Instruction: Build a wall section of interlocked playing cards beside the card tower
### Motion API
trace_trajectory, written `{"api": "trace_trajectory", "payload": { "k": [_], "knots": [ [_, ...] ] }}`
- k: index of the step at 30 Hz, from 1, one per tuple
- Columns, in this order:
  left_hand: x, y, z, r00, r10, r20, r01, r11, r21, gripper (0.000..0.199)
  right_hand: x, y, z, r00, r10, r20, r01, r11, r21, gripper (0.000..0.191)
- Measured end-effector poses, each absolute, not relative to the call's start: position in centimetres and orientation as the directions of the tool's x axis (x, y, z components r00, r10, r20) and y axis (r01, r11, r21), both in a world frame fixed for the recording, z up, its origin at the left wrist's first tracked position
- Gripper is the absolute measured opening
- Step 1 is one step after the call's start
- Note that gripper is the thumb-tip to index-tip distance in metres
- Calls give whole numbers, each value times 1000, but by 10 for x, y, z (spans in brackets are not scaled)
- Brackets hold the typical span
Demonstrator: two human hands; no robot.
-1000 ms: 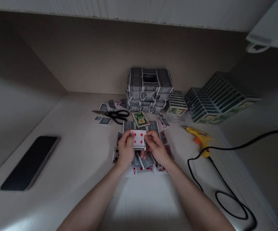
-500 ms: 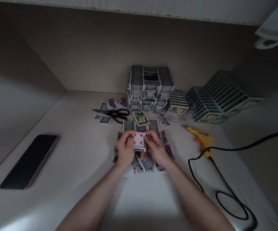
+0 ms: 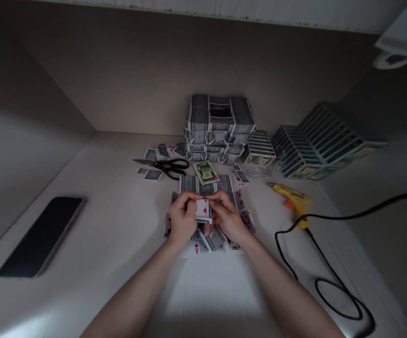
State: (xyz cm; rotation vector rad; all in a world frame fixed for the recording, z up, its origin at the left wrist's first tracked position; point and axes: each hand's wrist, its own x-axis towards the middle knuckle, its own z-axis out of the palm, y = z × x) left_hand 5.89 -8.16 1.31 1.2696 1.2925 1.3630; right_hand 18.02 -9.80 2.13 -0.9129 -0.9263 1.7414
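Note:
Both my hands meet over the middle of the table. My left hand [image 3: 184, 220] and my right hand [image 3: 226, 218] pinch a red-diamond playing card [image 3: 203, 210] between their fingers, and the fingers hide its top corner and part of its face. Beneath the hands lies a layout of dark-backed playing cards [image 3: 189, 184], some face up. A red ace card [image 3: 196, 249] pokes out near my left wrist. A green banknote-printed card [image 3: 206, 172] rests on the layout just beyond my hands.
A multi-level card structure [image 3: 219, 126] stands at the back, with card-built rows [image 3: 318, 143] to the right. Scissors [image 3: 164, 166] and loose cards lie at back left. A yellow glue gun [image 3: 293, 199] and its black cable [image 3: 330, 281] lie right; a phone [image 3: 41, 237] lies left.
My hands have closed in on the card, and my fingers now cover more of its face. The view has shifted slightly.

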Motion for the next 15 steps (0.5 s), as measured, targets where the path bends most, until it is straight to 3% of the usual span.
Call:
{"api": "trace_trajectory", "payload": {
  "k": [8, 15],
  "knots": [
    [59, -82, 16, -133, 983, 123, 70, -115, 991, 17, 184, -94, 13, -379, 910, -169, -440, -338, -832, 24],
    [59, -83, 18, -111, 988, 110, 43, -106, 993, 16, 182, -93, 10, -355, 908, -220, -433, -369, -822, 21]
  ]
}}
